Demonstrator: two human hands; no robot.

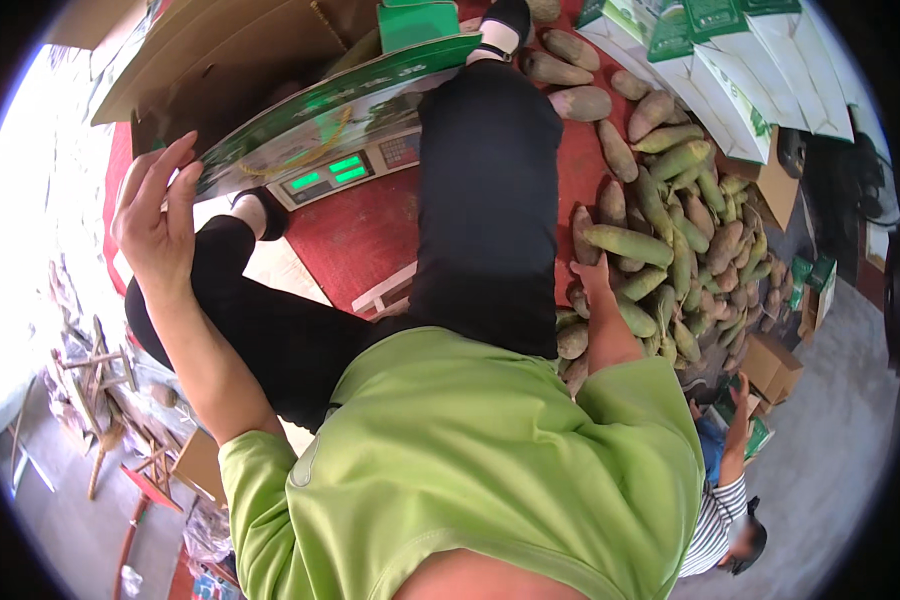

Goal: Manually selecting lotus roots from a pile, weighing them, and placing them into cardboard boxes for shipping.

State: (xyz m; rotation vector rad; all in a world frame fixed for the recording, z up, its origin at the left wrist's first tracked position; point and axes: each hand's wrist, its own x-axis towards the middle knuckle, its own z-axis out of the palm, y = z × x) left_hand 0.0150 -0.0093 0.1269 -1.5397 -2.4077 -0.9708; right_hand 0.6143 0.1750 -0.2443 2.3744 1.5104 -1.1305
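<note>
My left hand (158, 215) is raised at the left beside the green-and-white upper edge of an open carton (300, 115). Its fingers are apart and bent a little, with nothing visible in them. My right hand (597, 283) reaches down to the near left side of a heap of long radishes (675, 235), some green, some brownish-pink. Thumb and fingers appear closed around the lower end of a brownish-pink radish (583, 237); the fingertips are partly hidden. A green radish (627, 244) lies right against it. The carton stands at a scale (355, 168) with lit green displays.
My legs straddle a red mat (355, 245). White-and-green boxes (730, 75) stand beyond the heap. Small cartons (773, 368) and another person (715, 520) are at the right. A wooden stool frame (98, 375) and clutter lie at the left.
</note>
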